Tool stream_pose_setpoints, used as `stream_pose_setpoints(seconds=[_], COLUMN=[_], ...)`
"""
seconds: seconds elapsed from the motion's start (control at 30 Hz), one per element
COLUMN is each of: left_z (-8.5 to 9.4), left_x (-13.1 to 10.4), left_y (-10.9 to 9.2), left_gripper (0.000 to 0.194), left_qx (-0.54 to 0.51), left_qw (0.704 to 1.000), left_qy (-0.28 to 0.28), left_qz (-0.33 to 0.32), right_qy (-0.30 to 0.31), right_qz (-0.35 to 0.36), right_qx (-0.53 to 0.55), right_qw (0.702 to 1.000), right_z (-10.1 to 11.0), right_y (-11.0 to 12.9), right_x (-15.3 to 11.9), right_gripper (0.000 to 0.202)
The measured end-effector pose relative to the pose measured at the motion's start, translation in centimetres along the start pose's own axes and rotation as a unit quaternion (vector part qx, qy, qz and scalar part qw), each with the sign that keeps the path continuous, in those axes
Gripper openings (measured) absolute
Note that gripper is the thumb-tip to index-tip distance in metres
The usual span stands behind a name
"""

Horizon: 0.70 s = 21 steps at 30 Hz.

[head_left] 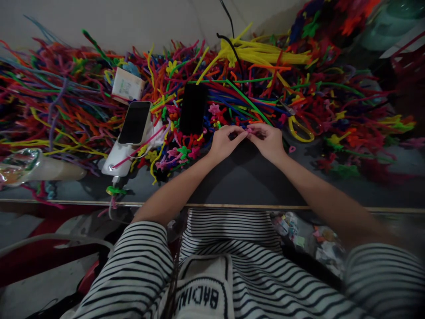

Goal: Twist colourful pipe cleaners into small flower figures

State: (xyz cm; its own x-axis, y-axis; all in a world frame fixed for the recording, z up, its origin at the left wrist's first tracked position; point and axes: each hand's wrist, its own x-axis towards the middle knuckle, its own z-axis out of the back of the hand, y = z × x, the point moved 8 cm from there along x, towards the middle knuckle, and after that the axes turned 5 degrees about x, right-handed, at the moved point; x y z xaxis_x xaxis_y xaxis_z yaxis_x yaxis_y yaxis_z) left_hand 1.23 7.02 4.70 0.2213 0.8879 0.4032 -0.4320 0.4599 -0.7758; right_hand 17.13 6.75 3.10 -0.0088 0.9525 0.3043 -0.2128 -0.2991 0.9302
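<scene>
Both hands point(247, 141) pinching pink piece point(249, 131), bare tabletop point(247, 179) reaching front edge

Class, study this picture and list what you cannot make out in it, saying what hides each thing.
- Head view: the full shape of the pink piece, covered by fingertips of the left hand and right hand.
- Head view: the small print on the white box, too small and blurred.
- Head view: the rest of the pale green object, cut off by the frame edge.

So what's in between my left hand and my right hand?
In the head view, a small pink piece sits where the fingertips of your left hand and right hand meet.
</scene>
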Motion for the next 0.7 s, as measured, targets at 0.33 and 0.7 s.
stream_pose_setpoints(seconds=[0.33, 0.7], left_z=[-0.3, -2.3], left_x=[0.1, 0.5], left_y=[0.0, 2.5], left_gripper=[0.016, 0.044], left_qx=[0.064, -0.157], left_qw=[0.998, 0.981], left_qy=[0.019, 0.11], left_qz=[-0.005, 0.041], right_qy=[-0.016, 0.028], right_qz=[0.008, -0.038], right_qx=[-0.02, 0.046], right_qw=[1.0, 0.998], right_z=[0.3, -0.5], right_y=[0.7, 0.1], right_x=[-0.3, -0.2], right_gripper=[0.017, 0.035])
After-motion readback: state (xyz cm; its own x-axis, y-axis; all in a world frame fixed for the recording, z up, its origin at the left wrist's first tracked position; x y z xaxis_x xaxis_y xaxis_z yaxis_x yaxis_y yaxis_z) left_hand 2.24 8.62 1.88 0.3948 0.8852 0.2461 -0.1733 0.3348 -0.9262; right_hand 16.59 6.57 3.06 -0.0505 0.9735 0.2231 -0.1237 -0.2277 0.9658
